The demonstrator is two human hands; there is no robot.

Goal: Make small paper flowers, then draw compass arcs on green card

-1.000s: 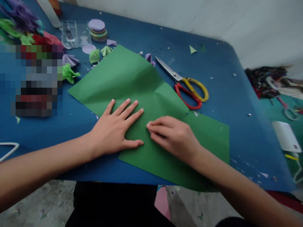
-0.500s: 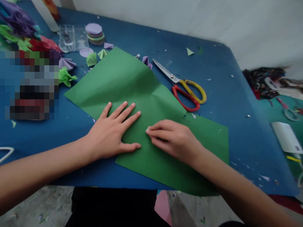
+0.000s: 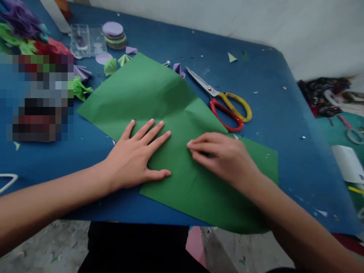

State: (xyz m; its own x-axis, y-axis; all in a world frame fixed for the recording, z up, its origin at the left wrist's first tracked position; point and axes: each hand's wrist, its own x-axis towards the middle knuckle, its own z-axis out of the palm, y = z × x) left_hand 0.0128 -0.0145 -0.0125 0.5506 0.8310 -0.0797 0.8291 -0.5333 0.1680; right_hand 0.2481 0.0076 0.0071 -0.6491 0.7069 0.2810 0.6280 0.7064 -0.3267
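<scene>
A large sheet of green paper (image 3: 136,91) lies creased across the blue table, its lower right part bending over the near edge. My left hand (image 3: 136,153) rests flat on the paper's left side, fingers spread. Over the middle of the sheet, my right hand (image 3: 224,157) is closed, thumb and fingertips pinched together. Whatever is between those fingertips, if anything, is too small to make out. Just beyond the right hand lies a pair of scissors (image 3: 210,91) with one red and one yellow handle, its blades pointing away to the left.
Round paper discs (image 3: 113,32) are stacked near a clear plastic container (image 3: 80,41) at the back left. Folded green paper pieces (image 3: 110,67) and crumpled coloured paper (image 3: 21,22) lie nearby. Paper scraps dot the blue table (image 3: 284,125). A white device (image 3: 347,163) sits far right.
My right hand has slid to the right and slightly away from me over the green paper, still pinched. My left hand stays in place on the sheet. The view has shifted slightly.
</scene>
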